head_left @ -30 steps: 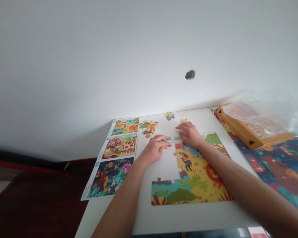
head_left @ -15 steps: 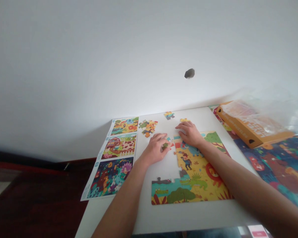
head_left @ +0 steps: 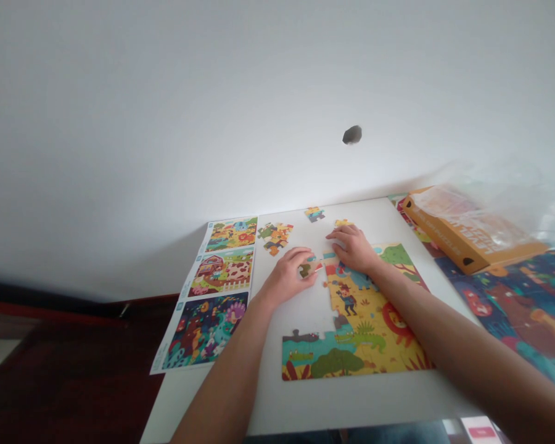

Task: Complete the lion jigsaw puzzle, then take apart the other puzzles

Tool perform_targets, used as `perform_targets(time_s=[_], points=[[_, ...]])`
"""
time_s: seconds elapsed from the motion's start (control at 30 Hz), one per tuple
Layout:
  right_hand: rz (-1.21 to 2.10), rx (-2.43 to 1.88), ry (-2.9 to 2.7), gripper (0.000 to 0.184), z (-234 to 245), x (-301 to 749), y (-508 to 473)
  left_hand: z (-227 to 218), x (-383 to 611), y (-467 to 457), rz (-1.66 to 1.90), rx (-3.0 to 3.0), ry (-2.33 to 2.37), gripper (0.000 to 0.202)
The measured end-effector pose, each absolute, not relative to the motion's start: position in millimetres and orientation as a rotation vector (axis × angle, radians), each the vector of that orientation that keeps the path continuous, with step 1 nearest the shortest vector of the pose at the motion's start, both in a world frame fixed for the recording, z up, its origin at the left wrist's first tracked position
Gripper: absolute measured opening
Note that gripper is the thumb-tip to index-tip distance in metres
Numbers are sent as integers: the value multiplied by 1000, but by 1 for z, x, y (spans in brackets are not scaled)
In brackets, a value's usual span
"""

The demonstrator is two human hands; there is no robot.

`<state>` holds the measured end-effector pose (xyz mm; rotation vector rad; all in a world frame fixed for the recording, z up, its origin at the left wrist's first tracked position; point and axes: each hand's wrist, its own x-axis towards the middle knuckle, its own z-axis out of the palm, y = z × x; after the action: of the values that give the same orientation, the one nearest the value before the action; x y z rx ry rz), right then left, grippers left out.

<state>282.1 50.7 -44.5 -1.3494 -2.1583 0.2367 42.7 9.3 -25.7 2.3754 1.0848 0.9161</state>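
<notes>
A partly built colourful jigsaw point(head_left: 374, 327) lies on the white table point(head_left: 305, 401). My left hand point(head_left: 287, 275) is curled around a puzzle piece point(head_left: 308, 269) at the jigsaw's upper left edge, its fingers closed on it. My right hand point(head_left: 353, 248) rests palm down on the jigsaw's top edge, fingers flat and pressing on the assembled pieces. The two hands are almost touching.
A small heap of loose pieces point(head_left: 275, 237) and two single pieces point(head_left: 314, 214) lie near the wall. A picture sheet point(head_left: 213, 290) hangs over the table's left edge. An orange box point(head_left: 467, 234) under clear plastic sits at the right on a second finished puzzle point(head_left: 518, 308).
My left hand has turned the piece it holds and shifted it slightly left of the jigsaw's edge. My right hand stays in place on the top edge.
</notes>
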Motion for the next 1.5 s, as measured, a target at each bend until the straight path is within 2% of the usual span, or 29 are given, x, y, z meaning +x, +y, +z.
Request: perform_targets(time_s=[0.17,0.53,0.63,0.77,1.2,1.5], points=[[228,-1354,-2158,32,-45,282,51,-28,45,13,980,2358,1010,17],[233,-1338,-2139,31,-49,283,52,-30,50,12,847,2540,1064,18],[234,-1339,-2140,31,-49,283,53,-28,51,10,774,2519,1125,29],[230,-1341,-2129,31,-49,283,52,-27,52,9,738,2539,1131,23],[256,-1285,-2144,31,-47,283,51,-31,43,14,760,2513,995,48],[304,-1158,-2233,22,-35,283,46,-32,42,15,806,2500,907,45]])
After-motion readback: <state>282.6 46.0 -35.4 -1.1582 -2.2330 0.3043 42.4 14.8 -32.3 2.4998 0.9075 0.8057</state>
